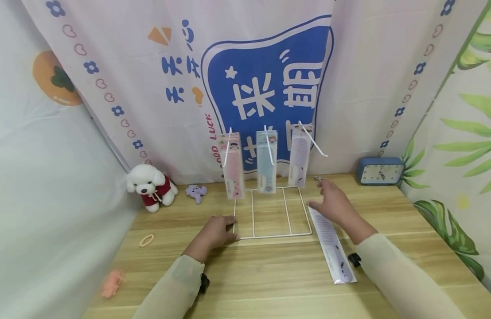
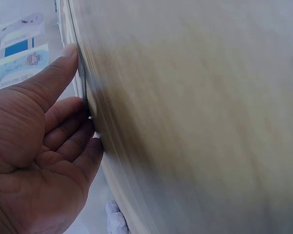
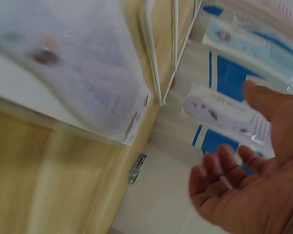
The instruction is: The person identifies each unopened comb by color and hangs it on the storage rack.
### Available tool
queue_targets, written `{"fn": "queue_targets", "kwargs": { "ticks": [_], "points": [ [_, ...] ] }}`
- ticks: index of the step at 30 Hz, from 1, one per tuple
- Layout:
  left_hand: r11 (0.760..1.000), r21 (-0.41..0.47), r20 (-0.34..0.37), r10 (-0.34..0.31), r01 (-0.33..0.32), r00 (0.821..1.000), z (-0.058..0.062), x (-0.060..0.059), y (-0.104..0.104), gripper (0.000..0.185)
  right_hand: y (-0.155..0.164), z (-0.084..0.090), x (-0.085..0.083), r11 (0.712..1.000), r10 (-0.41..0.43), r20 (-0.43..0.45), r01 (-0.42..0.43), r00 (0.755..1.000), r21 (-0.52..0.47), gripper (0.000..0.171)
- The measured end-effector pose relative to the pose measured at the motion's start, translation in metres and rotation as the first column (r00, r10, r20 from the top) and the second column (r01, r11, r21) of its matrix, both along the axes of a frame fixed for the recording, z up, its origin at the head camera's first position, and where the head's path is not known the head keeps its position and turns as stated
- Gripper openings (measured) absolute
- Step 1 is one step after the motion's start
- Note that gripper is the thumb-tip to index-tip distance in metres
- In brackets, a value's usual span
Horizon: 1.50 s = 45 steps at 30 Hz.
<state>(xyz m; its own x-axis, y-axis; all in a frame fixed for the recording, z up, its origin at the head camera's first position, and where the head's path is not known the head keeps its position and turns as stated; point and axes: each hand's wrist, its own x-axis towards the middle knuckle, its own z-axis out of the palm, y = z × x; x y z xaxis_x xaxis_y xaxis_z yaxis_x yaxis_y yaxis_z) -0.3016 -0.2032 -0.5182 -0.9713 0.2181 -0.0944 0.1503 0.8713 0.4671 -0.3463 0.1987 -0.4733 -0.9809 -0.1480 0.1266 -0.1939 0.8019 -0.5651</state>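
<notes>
My left hand (image 1: 217,231) holds the near left corner of a white wire rack (image 1: 275,236), thumb at the front bar and fingers by the side bar. In the left wrist view its fingertips (image 2: 90,124) are curled at the bar, close on the wooden surface. Packaged combs hang from the rack's hooks: a pink one (image 1: 234,170), a blue one (image 1: 266,166) and a purple one (image 1: 298,159). Another packaged purple comb (image 1: 333,248) lies flat at the rack's right. Above its far end is my right hand (image 1: 337,204), fingers loosely bent, with nothing held.
Beyond my right hand lies a small metal clip (image 3: 136,168). A blue clock (image 1: 380,171) stands at the back right. Toward the left are a white plush dog (image 1: 150,186), a purple toy (image 1: 196,192), a beige hair tie (image 1: 146,240) and a pink item (image 1: 112,283).
</notes>
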Motion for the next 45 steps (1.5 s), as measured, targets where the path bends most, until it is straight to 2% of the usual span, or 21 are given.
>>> {"fn": "queue_targets", "kwargs": {
  "ticks": [3, 7, 10, 13, 17, 25, 33, 39, 45],
  "points": [
    [1.0, -0.004, 0.008, 0.01, -0.01, 1.0, 0.001, 0.0, 0.001, 0.064, 0.002, -0.008, 0.028, 0.993, -0.023, 0.037, 0.019, 0.999, 0.118, 0.082],
    [1.0, 0.003, 0.02, 0.014, -0.014, 1.0, 0.002, 0.0, 0.0, 0.064, 0.005, -0.02, 0.058, 0.982, -0.069, 0.133, 0.044, 0.989, 0.184, 0.089],
    [1.0, 0.009, 0.02, 0.008, -0.008, 1.0, 0.001, -0.001, -0.001, 0.065, 0.005, -0.028, 0.072, 0.977, -0.101, 0.195, 0.06, 0.976, 0.205, 0.098],
    [1.0, 0.014, 0.012, -0.002, 0.002, 1.0, 0.0, -0.001, -0.002, 0.066, 0.005, -0.031, 0.079, 0.974, -0.131, 0.236, 0.081, 0.963, 0.211, 0.104],
    [1.0, 0.03, 0.015, -0.001, 0.001, 1.0, -0.001, -0.001, -0.002, 0.066, 0.004, -0.033, 0.082, 0.971, -0.151, 0.272, 0.091, 0.95, 0.22, 0.102],
    [1.0, 0.029, 0.019, -0.004, 0.003, 1.0, 0.0, 0.0, -0.001, 0.065, 0.011, -0.034, 0.083, 0.972, -0.157, 0.3, 0.094, 0.941, 0.214, 0.096],
    [1.0, 0.032, 0.02, -0.002, 0.001, 1.0, 0.001, -0.001, -0.001, 0.065, 0.016, -0.033, 0.081, 0.976, -0.145, 0.285, 0.088, 0.947, 0.201, 0.09],
    [1.0, 0.027, 0.026, 0.003, -0.003, 1.0, -0.001, 0.0, -0.001, 0.066, 0.027, -0.033, 0.075, 0.979, -0.147, 0.266, 0.101, 0.953, 0.177, 0.072],
    [1.0, 0.026, 0.027, 0.004, -0.005, 1.0, -0.002, -0.001, -0.001, 0.065, 0.053, -0.028, 0.067, 0.977, -0.169, 0.252, 0.128, 0.953, 0.169, 0.053]
  ]
}}
